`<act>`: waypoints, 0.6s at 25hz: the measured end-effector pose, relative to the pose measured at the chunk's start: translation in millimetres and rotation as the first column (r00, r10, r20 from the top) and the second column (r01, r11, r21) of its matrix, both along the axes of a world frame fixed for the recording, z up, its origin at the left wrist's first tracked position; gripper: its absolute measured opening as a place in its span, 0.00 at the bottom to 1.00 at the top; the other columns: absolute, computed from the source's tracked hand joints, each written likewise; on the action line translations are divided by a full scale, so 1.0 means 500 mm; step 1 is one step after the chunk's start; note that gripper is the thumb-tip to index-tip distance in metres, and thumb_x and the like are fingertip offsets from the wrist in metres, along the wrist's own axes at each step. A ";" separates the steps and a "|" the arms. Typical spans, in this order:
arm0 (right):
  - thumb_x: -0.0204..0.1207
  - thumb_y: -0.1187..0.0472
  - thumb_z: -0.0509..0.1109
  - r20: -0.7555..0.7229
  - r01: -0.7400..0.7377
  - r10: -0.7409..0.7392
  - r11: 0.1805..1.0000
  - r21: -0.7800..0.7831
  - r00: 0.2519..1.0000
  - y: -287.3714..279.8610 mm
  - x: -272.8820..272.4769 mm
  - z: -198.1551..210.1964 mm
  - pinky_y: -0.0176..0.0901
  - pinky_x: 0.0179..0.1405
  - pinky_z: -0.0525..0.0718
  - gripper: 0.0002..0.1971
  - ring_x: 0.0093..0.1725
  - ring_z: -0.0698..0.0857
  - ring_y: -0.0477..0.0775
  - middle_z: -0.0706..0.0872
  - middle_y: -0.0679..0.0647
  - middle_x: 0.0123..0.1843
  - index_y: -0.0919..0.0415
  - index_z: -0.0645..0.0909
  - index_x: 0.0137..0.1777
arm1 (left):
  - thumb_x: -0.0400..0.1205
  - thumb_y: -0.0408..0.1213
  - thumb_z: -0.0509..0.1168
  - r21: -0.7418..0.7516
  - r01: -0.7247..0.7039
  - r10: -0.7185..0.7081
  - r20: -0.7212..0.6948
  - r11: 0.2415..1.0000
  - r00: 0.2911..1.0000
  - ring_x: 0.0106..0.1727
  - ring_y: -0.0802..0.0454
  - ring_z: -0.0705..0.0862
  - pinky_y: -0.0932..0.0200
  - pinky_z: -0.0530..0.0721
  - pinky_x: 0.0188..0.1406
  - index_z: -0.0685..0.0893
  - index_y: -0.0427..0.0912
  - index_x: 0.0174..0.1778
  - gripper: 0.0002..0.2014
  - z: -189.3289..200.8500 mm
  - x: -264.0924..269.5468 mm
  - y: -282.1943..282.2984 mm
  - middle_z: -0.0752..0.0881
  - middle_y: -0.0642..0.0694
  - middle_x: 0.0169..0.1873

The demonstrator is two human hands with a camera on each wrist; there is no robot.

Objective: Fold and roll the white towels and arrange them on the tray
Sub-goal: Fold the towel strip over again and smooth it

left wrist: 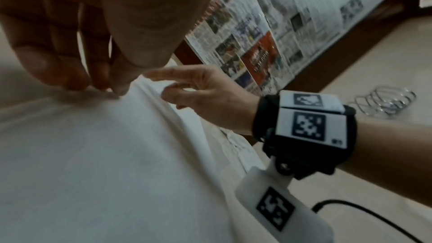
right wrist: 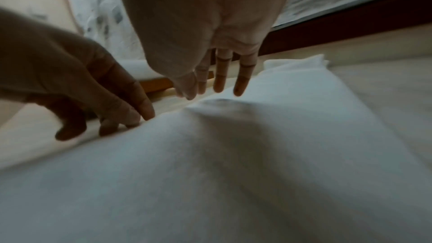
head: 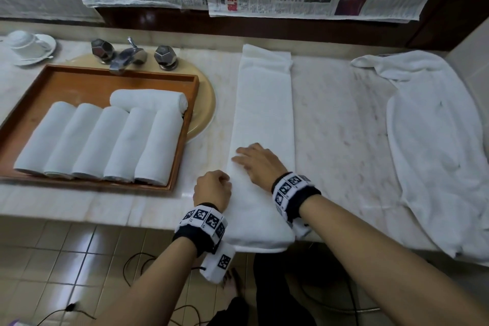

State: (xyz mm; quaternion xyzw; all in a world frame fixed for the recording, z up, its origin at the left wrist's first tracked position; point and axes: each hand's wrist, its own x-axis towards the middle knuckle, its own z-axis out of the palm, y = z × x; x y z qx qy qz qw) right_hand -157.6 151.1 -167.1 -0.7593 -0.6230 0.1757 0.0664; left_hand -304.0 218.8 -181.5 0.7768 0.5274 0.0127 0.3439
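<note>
A long white folded towel (head: 264,114) lies lengthwise on the marble counter, its near end hanging over the front edge. My left hand (head: 213,188) sits at the towel's left edge near the front, fingers curled, thumb and fingertips (left wrist: 100,82) pinching the towel (left wrist: 117,154) edge. My right hand (head: 254,161) lies flat on the towel (right wrist: 233,154) just beyond, its straight fingers (right wrist: 219,84) spread. Left of them, the wooden tray (head: 105,71) holds several rolled white towels (head: 92,140) in a row, with one more roll (head: 148,99) laid crosswise behind.
A loose unfolded white towel (head: 436,153) is spread at the counter's right end. The tray rests over a beige sink basin (head: 203,103) with a metal faucet (head: 127,58). An upturned cup on a saucer (head: 23,42) stands far left. Newspapers hang on the back wall.
</note>
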 end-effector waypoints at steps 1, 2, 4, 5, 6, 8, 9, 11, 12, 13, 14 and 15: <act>0.79 0.71 0.62 0.045 -0.099 0.102 0.994 -0.054 0.994 0.018 0.000 -0.002 0.50 0.58 0.74 0.21 0.71 0.69 0.57 0.73 0.51 0.76 0.53 0.80 0.69 | 0.78 0.37 0.68 -0.033 -0.030 0.030 0.001 0.999 1.000 0.52 0.44 0.86 0.57 0.81 0.50 0.89 0.50 0.51 0.09 0.000 0.000 -0.003 0.89 0.48 0.47; 0.79 0.71 0.63 0.094 -0.177 0.188 0.978 -0.107 0.978 0.034 0.001 -0.004 0.48 0.53 0.73 0.18 0.69 0.70 0.57 0.75 0.51 0.73 0.54 0.82 0.64 | 0.77 0.36 0.69 -0.047 -0.047 0.047 0.003 0.998 0.999 0.50 0.45 0.86 0.58 0.81 0.49 0.89 0.49 0.50 0.09 0.002 -0.001 -0.006 0.89 0.49 0.45; 0.80 0.68 0.64 0.151 -0.275 0.295 0.951 -0.140 0.943 0.059 0.005 -0.004 0.48 0.50 0.71 0.14 0.66 0.71 0.58 0.77 0.53 0.67 0.55 0.84 0.61 | 0.76 0.35 0.70 -0.053 -0.058 0.058 0.013 0.997 0.998 0.48 0.47 0.86 0.61 0.80 0.48 0.89 0.48 0.49 0.08 0.007 -0.002 -0.010 0.89 0.51 0.42; 0.80 0.66 0.64 0.168 -0.311 0.332 0.940 -0.140 0.928 0.069 0.008 -0.002 0.48 0.49 0.70 0.13 0.66 0.72 0.59 0.79 0.54 0.65 0.56 0.84 0.60 | 0.76 0.34 0.70 -0.054 -0.062 0.063 0.020 0.997 0.998 0.48 0.48 0.86 0.61 0.80 0.48 0.89 0.48 0.49 0.08 0.009 -0.002 -0.012 0.89 0.51 0.41; 0.81 0.65 0.64 0.181 -0.337 0.360 0.930 -0.145 0.915 0.077 0.013 -0.001 0.47 0.48 0.69 0.12 0.65 0.73 0.60 0.79 0.54 0.64 0.56 0.85 0.59 | 0.75 0.34 0.70 -0.057 -0.064 0.065 0.024 0.996 0.998 0.47 0.48 0.86 0.60 0.81 0.49 0.89 0.48 0.49 0.09 0.012 -0.001 -0.014 0.89 0.52 0.41; 0.82 0.64 0.63 0.204 -0.368 0.399 0.914 -0.172 0.894 0.090 0.019 0.004 0.46 0.47 0.68 0.11 0.64 0.74 0.59 0.80 0.53 0.62 0.57 0.85 0.58 | 0.75 0.34 0.70 -0.057 -0.069 0.070 0.027 0.996 0.997 0.47 0.49 0.86 0.58 0.83 0.50 0.89 0.47 0.49 0.09 0.014 0.000 -0.018 0.89 0.52 0.41; 0.82 0.64 0.62 0.224 -0.384 0.422 0.903 -0.194 0.878 0.094 0.019 0.008 0.46 0.47 0.69 0.11 0.64 0.74 0.58 0.81 0.53 0.61 0.58 0.85 0.57 | 0.75 0.33 0.70 -0.057 -0.071 0.073 0.030 0.996 0.997 0.47 0.49 0.86 0.58 0.84 0.50 0.89 0.47 0.49 0.09 0.013 -0.001 -0.019 0.89 0.52 0.41; 0.82 0.65 0.61 0.235 -0.396 0.447 0.888 -0.235 0.863 0.095 0.020 0.012 0.47 0.47 0.72 0.10 0.64 0.74 0.57 0.81 0.53 0.60 0.60 0.84 0.56 | 0.76 0.33 0.69 -0.063 -0.075 0.077 0.031 0.995 0.997 0.45 0.50 0.86 0.58 0.83 0.48 0.89 0.47 0.49 0.09 0.012 -0.002 -0.023 0.89 0.52 0.41; 0.81 0.66 0.62 0.215 -0.390 0.440 0.889 -0.239 0.872 0.093 0.022 0.014 0.48 0.46 0.73 0.10 0.64 0.74 0.57 0.81 0.54 0.59 0.61 0.84 0.56 | 0.76 0.34 0.69 -0.067 -0.073 0.075 0.031 0.995 0.997 0.45 0.50 0.86 0.59 0.83 0.47 0.89 0.47 0.49 0.09 0.013 -0.002 -0.026 0.89 0.52 0.40; 0.81 0.66 0.62 0.202 -0.384 0.432 0.892 -0.240 0.879 0.090 0.025 0.015 0.48 0.45 0.74 0.10 0.64 0.75 0.57 0.81 0.55 0.59 0.61 0.83 0.56 | 0.76 0.34 0.69 -0.070 -0.069 0.071 0.029 0.995 0.997 0.45 0.50 0.86 0.59 0.82 0.46 0.89 0.47 0.49 0.08 0.012 -0.002 -0.027 0.89 0.53 0.40; 0.81 0.67 0.62 0.203 -0.385 0.432 0.893 -0.233 0.879 0.088 0.028 0.015 0.48 0.44 0.73 0.10 0.63 0.75 0.58 0.81 0.55 0.59 0.62 0.83 0.56 | 0.76 0.34 0.69 -0.073 -0.065 0.067 0.026 0.995 0.997 0.45 0.50 0.86 0.60 0.82 0.46 0.89 0.46 0.49 0.08 0.011 -0.001 -0.029 0.88 0.53 0.39; 0.81 0.67 0.62 0.221 -0.397 0.442 0.891 -0.222 0.869 0.087 0.031 0.016 0.48 0.43 0.71 0.09 0.63 0.75 0.58 0.81 0.56 0.58 0.61 0.83 0.55 | 0.76 0.33 0.69 -0.072 -0.064 0.066 0.020 0.995 0.998 0.45 0.50 0.86 0.60 0.82 0.46 0.89 0.46 0.49 0.09 0.011 0.000 -0.029 0.88 0.53 0.39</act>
